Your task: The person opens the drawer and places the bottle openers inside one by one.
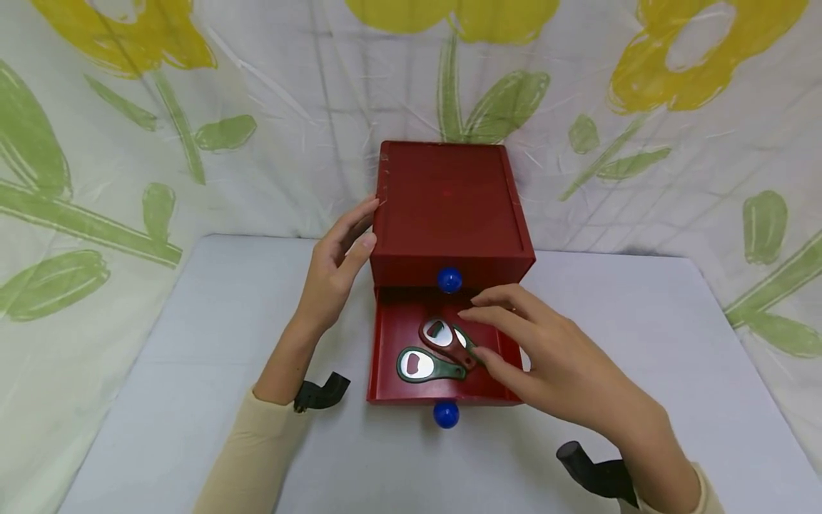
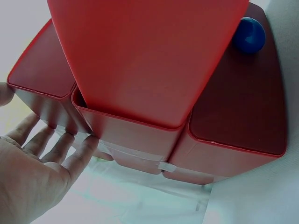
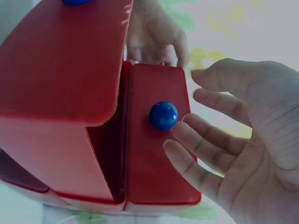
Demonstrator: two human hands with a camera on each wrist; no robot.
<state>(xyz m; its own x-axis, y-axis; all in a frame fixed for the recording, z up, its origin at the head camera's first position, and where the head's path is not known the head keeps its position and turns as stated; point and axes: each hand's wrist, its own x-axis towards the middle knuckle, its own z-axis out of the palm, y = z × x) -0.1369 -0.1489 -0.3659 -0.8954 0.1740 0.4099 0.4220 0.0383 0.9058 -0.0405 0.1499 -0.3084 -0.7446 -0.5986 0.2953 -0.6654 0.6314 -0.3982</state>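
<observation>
A red drawer cabinet [image 1: 449,200] has one drawer [image 1: 392,328] pulled out toward me. Inside the drawer lie a green bottle opener [image 1: 443,368], a brown-red bottle opener [image 1: 454,345] and another green bottle opener [image 1: 462,338], partly covered by the brown-red one. My left hand [image 1: 330,275] rests its fingertips on the cabinet's left side, fingers fairly straight. Over the drawer's right side hovers my right hand [image 1: 546,350], fingers loosely bent and spread from the thumb. Its thumb tip overlaps the partly covered opener in the head view; the right wrist view shows nothing between the fingers [image 3: 201,140].
Blue ball knobs sit on the upper drawer [image 1: 449,280], on the pulled-out drawer's front [image 1: 446,414] and on a lower drawer [image 2: 249,35]. The cabinet stands on a white table [image 1: 212,343] before a white curtain [image 1: 289,143] printed with flowers.
</observation>
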